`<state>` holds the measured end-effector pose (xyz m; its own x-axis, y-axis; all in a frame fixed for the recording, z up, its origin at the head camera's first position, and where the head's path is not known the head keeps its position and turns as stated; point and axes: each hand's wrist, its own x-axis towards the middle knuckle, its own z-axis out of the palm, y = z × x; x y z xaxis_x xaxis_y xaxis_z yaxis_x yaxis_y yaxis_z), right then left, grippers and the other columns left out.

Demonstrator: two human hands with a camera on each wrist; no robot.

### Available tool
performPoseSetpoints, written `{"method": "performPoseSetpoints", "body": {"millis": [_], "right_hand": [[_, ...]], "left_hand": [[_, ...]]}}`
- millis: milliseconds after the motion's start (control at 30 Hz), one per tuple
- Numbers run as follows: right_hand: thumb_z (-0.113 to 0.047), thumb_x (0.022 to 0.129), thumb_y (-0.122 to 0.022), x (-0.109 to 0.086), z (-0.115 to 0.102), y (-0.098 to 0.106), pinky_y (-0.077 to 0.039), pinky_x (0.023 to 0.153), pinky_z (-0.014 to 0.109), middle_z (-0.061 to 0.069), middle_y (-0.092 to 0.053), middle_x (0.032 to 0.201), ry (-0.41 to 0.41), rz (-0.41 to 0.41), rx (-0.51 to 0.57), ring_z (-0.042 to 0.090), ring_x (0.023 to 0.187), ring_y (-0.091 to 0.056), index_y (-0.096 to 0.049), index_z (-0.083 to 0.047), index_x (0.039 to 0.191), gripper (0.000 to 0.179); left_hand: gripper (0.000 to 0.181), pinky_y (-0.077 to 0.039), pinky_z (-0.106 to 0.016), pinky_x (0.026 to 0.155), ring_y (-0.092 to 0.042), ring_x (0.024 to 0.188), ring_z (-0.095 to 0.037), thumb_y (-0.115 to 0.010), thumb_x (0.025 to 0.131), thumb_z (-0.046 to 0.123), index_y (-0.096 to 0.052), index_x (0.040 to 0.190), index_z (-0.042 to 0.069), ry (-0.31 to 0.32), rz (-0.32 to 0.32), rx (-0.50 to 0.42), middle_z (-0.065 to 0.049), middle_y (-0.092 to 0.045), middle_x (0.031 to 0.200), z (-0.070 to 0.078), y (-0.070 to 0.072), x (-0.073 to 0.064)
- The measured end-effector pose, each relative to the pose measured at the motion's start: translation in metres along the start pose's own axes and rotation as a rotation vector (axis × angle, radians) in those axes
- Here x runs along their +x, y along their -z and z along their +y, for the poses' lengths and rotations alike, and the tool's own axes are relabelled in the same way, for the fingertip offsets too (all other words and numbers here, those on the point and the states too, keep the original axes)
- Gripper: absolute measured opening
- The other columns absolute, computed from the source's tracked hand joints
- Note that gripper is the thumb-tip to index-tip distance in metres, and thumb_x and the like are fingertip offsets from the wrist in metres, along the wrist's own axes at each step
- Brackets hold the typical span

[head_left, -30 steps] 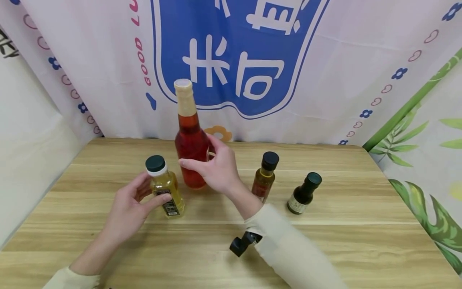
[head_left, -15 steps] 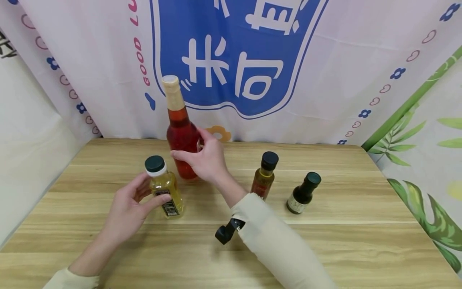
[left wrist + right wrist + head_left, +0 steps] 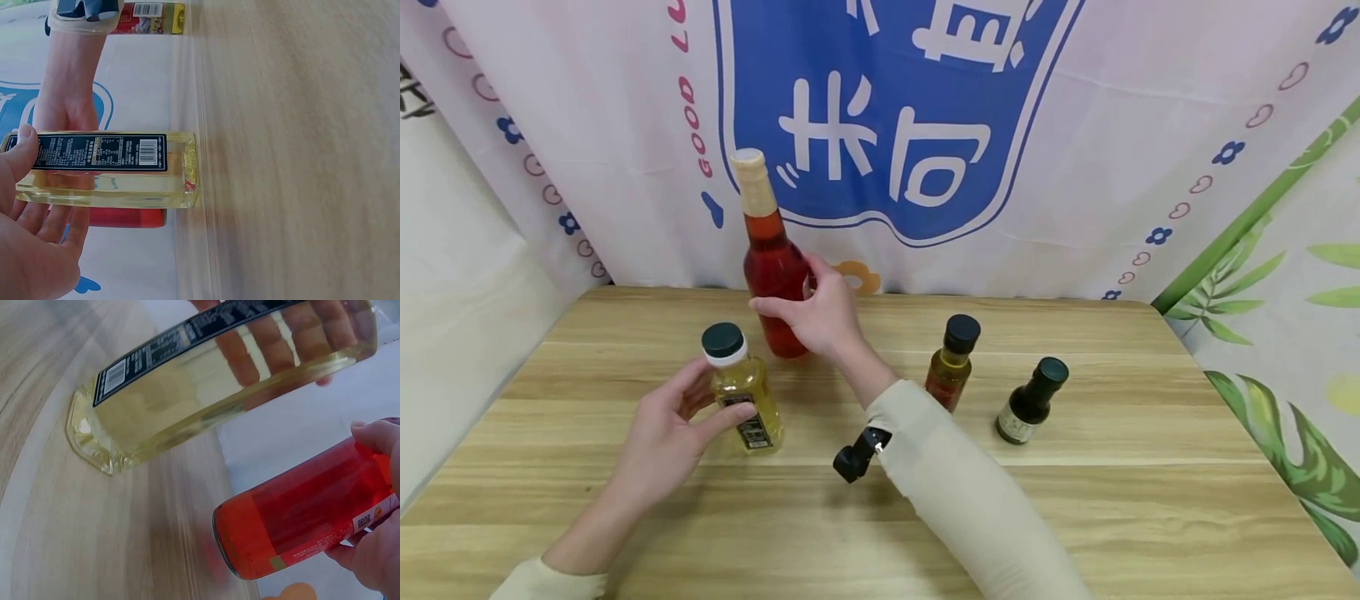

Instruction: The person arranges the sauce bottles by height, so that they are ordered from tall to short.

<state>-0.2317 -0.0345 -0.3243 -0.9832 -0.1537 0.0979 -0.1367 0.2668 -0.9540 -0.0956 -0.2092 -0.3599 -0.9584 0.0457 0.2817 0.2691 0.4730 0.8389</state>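
My left hand (image 3: 662,437) holds a square clear bottle of yellow oil (image 3: 752,383) with a dark green cap, thumb on one side and fingers behind. In the left wrist view its black label with a barcode faces the camera. My right hand (image 3: 822,315) grips a tall red glass bottle (image 3: 775,271) with cream foil round its neck. That bottle is behind and slightly right of the oil bottle in the head view, its base close over the tabletop. The right wrist view shows the thumb and fingers round the red bottle's (image 3: 300,512) body.
To the right on the wooden table (image 3: 1112,500) stand a black-capped oil bottle (image 3: 950,367), partly behind my right sleeve, and a small dark bottle (image 3: 1030,404) with a pale label. A printed cloth (image 3: 1075,192) hangs at the table's back edge.
My right hand has moved the red bottle left and back, from beside the oil bottle to behind it. My left hand and the oil bottle have stayed in place.
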Motion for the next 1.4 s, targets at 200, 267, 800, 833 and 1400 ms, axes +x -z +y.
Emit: {"method": "performPoseSetpoints", "body": {"millis": [200, 267, 800, 833, 1400], "right_hand": [[-0.034, 0.087, -0.090, 0.006, 0.009, -0.001, -0.057, 0.111, 0.048, 0.000, -0.067, 0.143, -0.002, 0.004, 0.006, 0.022, 0.130, -0.063, -0.056, -0.023, 0.149, 0.072], [-0.035, 0.087, -0.090, 0.007, 0.011, -0.002, -0.057, 0.111, 0.048, 0.000, -0.067, 0.143, -0.005, 0.004, 0.009, 0.022, 0.131, -0.063, -0.056, -0.023, 0.149, 0.072], [-0.035, 0.085, -0.091, 0.013, 0.018, 0.001, -0.057, 0.109, 0.048, 0.000, -0.068, 0.141, -0.024, 0.006, 0.016, 0.021, 0.129, -0.064, -0.057, -0.023, 0.149, 0.073], [-0.035, 0.085, -0.091, 0.014, 0.018, 0.002, -0.057, 0.109, 0.048, 0.000, -0.068, 0.141, -0.027, 0.005, 0.011, 0.021, 0.129, -0.064, -0.057, -0.023, 0.149, 0.073], [-0.037, 0.087, -0.090, 0.014, 0.021, 0.003, -0.056, 0.110, 0.051, 0.001, -0.066, 0.143, -0.048, -0.014, 0.021, 0.023, 0.131, -0.062, -0.054, -0.026, 0.152, 0.075]], "left_hand": [[0.064, -0.048, -0.002, 0.099, -0.061, 0.119, 0.015, -0.083, 0.092, 0.007, -0.058, 0.151, 0.012, -0.022, 0.004, -0.018, -0.015, -0.066, 0.143, -0.001, -0.001, 0.000], [0.064, -0.048, -0.002, 0.099, -0.061, 0.119, 0.015, -0.083, 0.092, 0.007, -0.058, 0.150, 0.012, -0.026, 0.007, -0.018, -0.015, -0.066, 0.142, -0.001, -0.001, -0.001], [0.064, -0.048, -0.002, 0.099, -0.061, 0.117, 0.015, -0.083, 0.091, 0.007, -0.058, 0.150, 0.012, -0.037, 0.012, -0.008, -0.015, -0.067, 0.140, -0.001, -0.002, 0.000], [0.064, -0.048, -0.002, 0.099, -0.061, 0.118, 0.015, -0.083, 0.092, 0.007, -0.058, 0.151, 0.012, -0.036, 0.010, -0.010, -0.016, -0.067, 0.141, -0.001, -0.002, 0.000], [0.067, -0.047, -0.002, 0.100, -0.060, 0.121, 0.015, -0.082, 0.093, 0.007, -0.055, 0.154, 0.013, -0.023, 0.004, -0.028, -0.017, -0.065, 0.145, -0.003, -0.003, 0.000]]}}
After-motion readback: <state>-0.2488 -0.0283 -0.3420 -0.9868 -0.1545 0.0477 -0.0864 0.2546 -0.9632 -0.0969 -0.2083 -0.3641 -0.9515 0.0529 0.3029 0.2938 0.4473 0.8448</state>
